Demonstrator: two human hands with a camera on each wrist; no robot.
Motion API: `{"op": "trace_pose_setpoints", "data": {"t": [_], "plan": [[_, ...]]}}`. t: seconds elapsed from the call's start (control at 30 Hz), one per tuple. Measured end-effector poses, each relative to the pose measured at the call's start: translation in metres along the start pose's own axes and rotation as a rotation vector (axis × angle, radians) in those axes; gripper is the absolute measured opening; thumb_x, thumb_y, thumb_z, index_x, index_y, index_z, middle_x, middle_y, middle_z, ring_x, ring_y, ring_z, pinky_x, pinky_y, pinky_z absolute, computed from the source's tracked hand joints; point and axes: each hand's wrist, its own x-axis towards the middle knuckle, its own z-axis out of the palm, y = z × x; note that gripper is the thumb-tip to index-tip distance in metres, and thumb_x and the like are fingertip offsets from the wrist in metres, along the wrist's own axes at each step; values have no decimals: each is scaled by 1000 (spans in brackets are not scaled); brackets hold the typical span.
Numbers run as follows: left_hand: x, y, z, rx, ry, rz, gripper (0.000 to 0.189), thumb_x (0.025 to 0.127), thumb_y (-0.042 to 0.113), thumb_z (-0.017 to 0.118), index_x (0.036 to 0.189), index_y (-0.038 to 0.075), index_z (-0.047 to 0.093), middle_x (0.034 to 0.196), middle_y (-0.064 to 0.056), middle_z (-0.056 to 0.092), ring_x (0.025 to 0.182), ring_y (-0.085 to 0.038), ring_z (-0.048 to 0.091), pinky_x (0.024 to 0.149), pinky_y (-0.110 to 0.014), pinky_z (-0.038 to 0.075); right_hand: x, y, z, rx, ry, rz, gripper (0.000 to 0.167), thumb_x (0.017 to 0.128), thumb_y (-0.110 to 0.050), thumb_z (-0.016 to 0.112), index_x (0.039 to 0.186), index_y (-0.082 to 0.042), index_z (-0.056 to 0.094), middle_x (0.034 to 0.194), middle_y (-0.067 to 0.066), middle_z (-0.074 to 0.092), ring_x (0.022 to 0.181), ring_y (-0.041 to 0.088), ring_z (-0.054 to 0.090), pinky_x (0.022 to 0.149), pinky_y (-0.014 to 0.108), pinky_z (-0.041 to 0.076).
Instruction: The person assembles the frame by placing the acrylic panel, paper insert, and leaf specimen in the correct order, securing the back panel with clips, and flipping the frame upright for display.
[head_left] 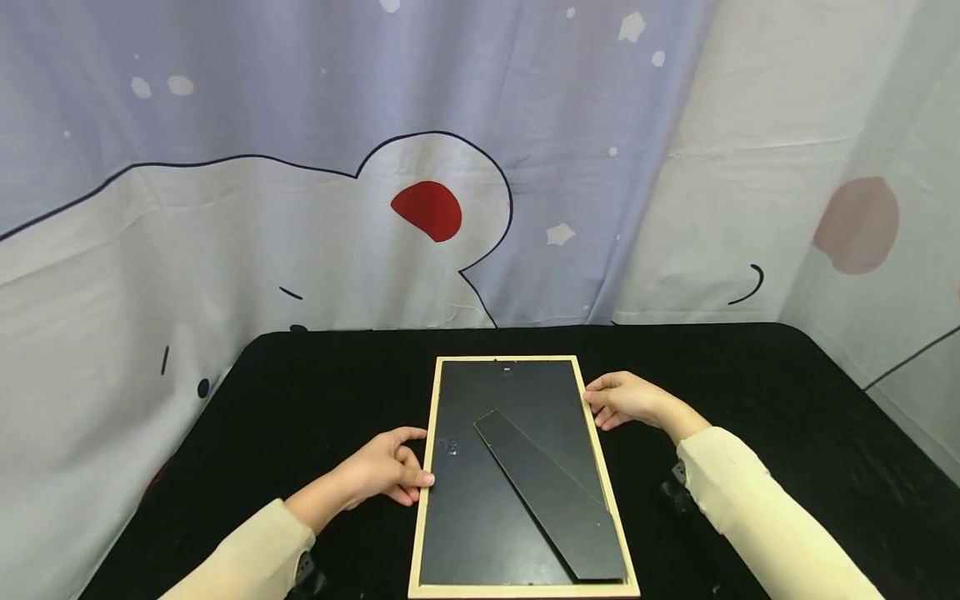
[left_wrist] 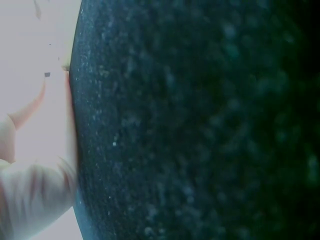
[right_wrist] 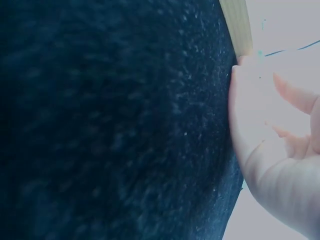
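Note:
A picture frame with a pale wooden border (head_left: 431, 417) lies back side up over the black table in the head view, its dark backing board (head_left: 465, 533) facing me. A black easel stand leg (head_left: 551, 500) slants across the board, folded down against it. At the left border, my left hand (head_left: 378, 469) pinches the wood, thumb on top near the backing. My right hand (head_left: 630, 400) grips the right border higher up, with fingertips at the outer edge. In the right wrist view the right thumb (right_wrist: 245, 110) meets the end of a wooden strip (right_wrist: 237, 25).
Black cloth covers the table (head_left: 315, 392), whose far edge runs along a printed curtain (head_left: 247, 225) with a red spot and dark outlines. Dark wrist devices (head_left: 678, 483) sit under the cream sleeves (head_left: 765, 517). Black cloth (left_wrist: 190, 120) fills most of the left wrist view.

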Motion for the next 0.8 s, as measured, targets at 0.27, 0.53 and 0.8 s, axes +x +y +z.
{"op": "trace_pose_setpoints", "data": {"t": [0.27,0.53,0.8], "plan": [[2,-1,3,12,43,-20,79,79,3,77,140,-10,28,74,-8,61,55,-12,61,53,-28,54,14,1,-2,39,42,86,19,96,-13,57,102,6,56,73,4,56,58,9,59,57,24,53],[2,4,6,52,100,-65,77,75,2,80,137,-6,34,72,-9,61,52,-13,59,51,-28,53,19,1,-4,38,74,153,16,93,-14,62,96,1,58,66,1,58,55,6,60,55,21,53],[5,9,8,86,147,-92,77,71,1,82,134,-3,37,71,-11,61,49,-13,59,49,-28,52,20,0,-7,58,79,165,17,90,-16,67,92,0,60,64,-1,58,54,5,60,56,21,53]]}}
